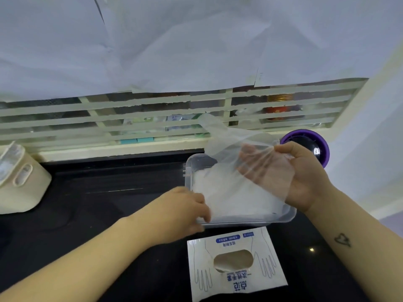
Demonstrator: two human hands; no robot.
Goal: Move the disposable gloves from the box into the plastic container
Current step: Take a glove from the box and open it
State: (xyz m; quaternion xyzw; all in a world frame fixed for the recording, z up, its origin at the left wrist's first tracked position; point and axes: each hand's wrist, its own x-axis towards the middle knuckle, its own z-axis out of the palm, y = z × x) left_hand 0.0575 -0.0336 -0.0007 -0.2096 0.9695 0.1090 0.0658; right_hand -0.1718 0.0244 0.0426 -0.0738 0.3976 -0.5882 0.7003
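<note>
At the far left a cream appliance [19, 177] stands on the black counter [98, 192]. The left hand [183, 210] sits at the near-left corner of the container [189, 171], fingers curled over its rim, seemingly steadying it. Whether the fingertips also touch the gloves inside I cannot tell.

The container holds a pale stack [229, 192] of gloves that covers most of its floor. Just in front of it the box [235, 280] lies flat with its oval opening up. It looks thin and sunken, though what remains inside is not visible.

Above the container's right side, the right hand [305, 177] is raised palm up. It pinches one clear glove [235, 142] between thumb and fingers, and the film drapes across the palm and trails off to the left. A purple-rimmed round thing [325, 147] sits behind that hand.

The task looks nearly done: most gloves are already in the container. This one still has to be laid on the stack, and the box checked for leftovers.
</note>
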